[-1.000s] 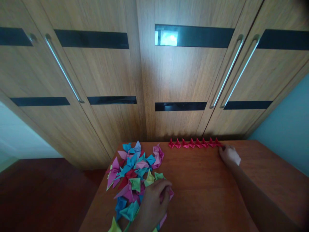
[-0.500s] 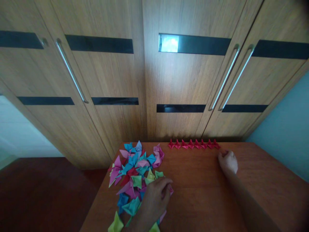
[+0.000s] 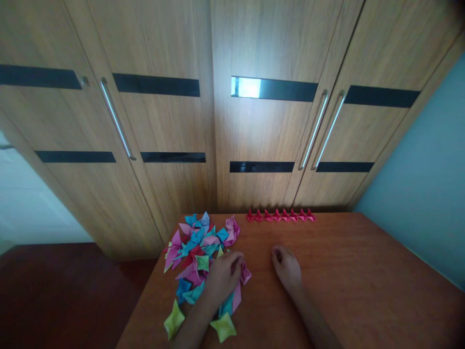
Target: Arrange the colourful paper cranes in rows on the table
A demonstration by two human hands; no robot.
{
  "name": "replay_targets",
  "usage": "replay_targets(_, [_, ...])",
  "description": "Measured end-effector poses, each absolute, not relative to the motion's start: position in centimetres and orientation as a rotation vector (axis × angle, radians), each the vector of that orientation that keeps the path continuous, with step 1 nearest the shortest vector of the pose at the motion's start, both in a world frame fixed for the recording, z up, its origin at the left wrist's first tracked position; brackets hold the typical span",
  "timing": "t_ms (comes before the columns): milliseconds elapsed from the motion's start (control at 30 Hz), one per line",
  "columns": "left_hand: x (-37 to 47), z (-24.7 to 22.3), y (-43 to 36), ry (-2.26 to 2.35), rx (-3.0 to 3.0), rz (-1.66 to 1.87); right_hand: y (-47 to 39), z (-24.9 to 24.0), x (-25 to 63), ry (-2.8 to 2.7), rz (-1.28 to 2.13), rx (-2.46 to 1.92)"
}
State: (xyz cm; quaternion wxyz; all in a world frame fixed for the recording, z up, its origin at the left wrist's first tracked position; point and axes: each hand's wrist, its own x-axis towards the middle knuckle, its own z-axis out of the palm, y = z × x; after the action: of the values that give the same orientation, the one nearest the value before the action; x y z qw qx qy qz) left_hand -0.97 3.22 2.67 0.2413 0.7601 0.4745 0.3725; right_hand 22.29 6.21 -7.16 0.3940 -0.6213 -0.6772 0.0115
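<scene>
My left hand (image 3: pixel 225 272) reaches over a pile of folded paper pieces, its fingers curled together. Beside its fingertips is a magenta origami piece (image 3: pixel 245 273); whether they touch it, or what they pinch, is hidden. My right hand (image 3: pixel 288 267) hovers at or just above the table to the right, fingers curled in, with nothing showing in them. Along the table's far edge stands a row of several red origami pieces (image 3: pixel 277 215). Around my left forearm lie a yellow-green origami piece (image 3: pixel 224 327) and a blue origami piece (image 3: pixel 183 289).
The brown wooden table (image 3: pixel 348 281) stretches to the right. Behind it rises a wooden wardrobe (image 3: pixel 174 126) with long metal handles. More pink origami (image 3: pixel 232 230) and turquoise origami (image 3: pixel 198 237) lie heaped at the table's left side.
My right hand has come away from the right end of the red row, left and nearer to me. My left hand stays by the pile. The whole view has shifted slightly.
</scene>
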Motion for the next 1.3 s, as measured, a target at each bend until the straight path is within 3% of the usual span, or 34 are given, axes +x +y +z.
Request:
replay_targets(200, [-3.0,2.6,3.7,1.462,2.069,1.026,5.4,-5.7,19.7,-1.873,0.082,-1.574])
replay_targets(533, [-7.2,3.2,3.2,1.65,2.248,0.896,5.6,-5.7,20.8,-1.727,0.453,-1.53])
replay_targets(1000, [1.2,1.8,0.7,1.643,2.686,0.277,5.7,-5.9,21.0,-1.661,0.519,-1.481])
replay_targets(1300, [1.0,1.0,1.1,1.65,2.694,0.233,5.7,-5.8,20.9,-1.64,0.515,-1.467])
